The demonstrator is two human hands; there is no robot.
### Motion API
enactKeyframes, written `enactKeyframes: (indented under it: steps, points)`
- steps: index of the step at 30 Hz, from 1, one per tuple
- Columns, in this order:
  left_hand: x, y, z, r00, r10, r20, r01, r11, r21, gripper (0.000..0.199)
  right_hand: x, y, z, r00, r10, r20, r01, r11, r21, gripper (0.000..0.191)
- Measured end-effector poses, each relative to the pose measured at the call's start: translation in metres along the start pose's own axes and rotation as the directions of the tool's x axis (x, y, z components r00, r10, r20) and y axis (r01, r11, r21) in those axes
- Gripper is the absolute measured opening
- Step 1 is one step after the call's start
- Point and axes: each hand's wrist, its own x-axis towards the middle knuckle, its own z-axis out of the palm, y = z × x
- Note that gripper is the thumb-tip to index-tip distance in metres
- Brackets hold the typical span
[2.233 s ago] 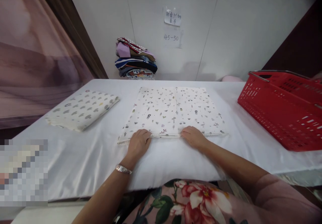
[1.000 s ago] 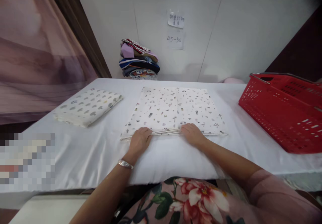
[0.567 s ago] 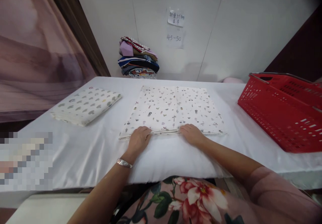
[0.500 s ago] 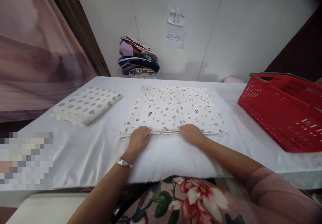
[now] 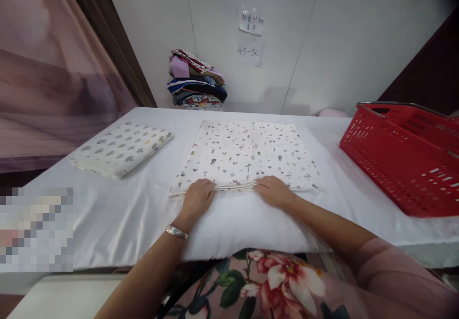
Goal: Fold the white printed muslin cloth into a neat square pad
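Observation:
A white cloth (image 5: 233,154) with small printed figures lies folded in layers on the table in front of me. A crease runs down its middle, from far edge to near edge. At the near edge, left of the middle, my left hand (image 5: 198,195) is closed on the layered hem, with its thumb hidden from view. My right hand (image 5: 275,191) grips the same edge on the right of the crease. Between my hands the stacked layers bow up slightly. A silver bracelet (image 5: 176,231) is on my left wrist.
Another folded cloth (image 5: 124,149) with grey mushroom-like shapes lies at the left of the white-covered table (image 5: 143,223). A red plastic basket (image 5: 394,166) stands at the right. Behind the table rises a pile of folded fabrics (image 5: 197,80) against the wall.
My hands stay at the near edge of the cloth. The layers between them bow up slightly more. The view has shifted a little.

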Motion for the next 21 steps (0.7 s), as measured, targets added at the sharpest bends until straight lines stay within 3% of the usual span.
enactKeyframes:
  steps: [8, 16, 21]
  points:
    - [0.000, 0.000, 0.000, 1.000, 0.009, -0.007, -0.009, 1.000, 0.002, 0.019, 0.008, -0.004, -0.001, 0.995, 0.014, 0.095, -0.004, 0.995, -0.103, 0.020]
    - [-0.001, 0.003, -0.001, 1.000, 0.003, -0.002, -0.003, 1.000, 0.005, 0.019, 0.009, 0.001, -0.014, 0.998, -0.044, 0.034, 0.041, 0.994, 0.100, 0.027]
    - [-0.001, 0.002, 0.000, 1.000, 0.011, -0.009, -0.011, 1.000, 0.013, 0.020, 0.002, 0.001, -0.015, 0.998, -0.066, 0.019, 0.063, 0.992, 0.114, 0.027]
